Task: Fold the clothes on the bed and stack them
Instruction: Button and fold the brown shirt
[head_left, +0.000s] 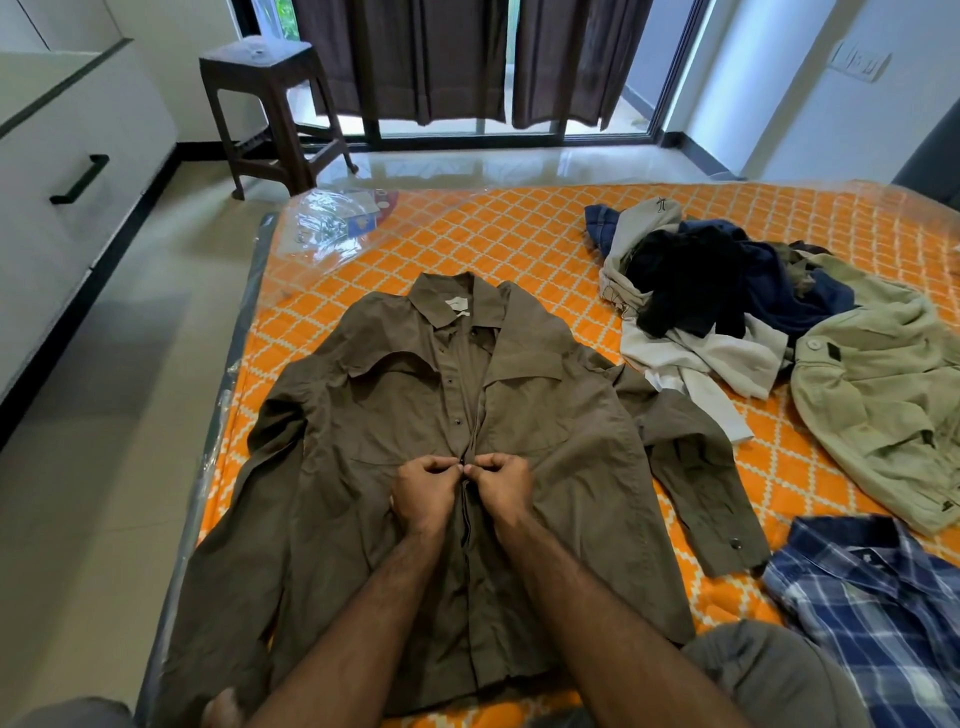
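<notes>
A brown long-sleeved shirt (363, 415) lies front-up on the orange patterned bed (519, 234), collar away from me, sleeves spread to both sides. My left hand (423, 488) and my right hand (504, 486) meet at the middle of its button placket. Each hand pinches one edge of the placket between curled fingers and thumb. The top of the shirt front gapes open above my hands.
A heap of dark and white clothes (701, 291) lies at the right, with a pale green jacket (883, 405) beside it. A blue plaid shirt (872, 608) lies near my right knee. A brown stool (270, 104) stands on the floor beyond the bed; white drawers (78, 182) line the left.
</notes>
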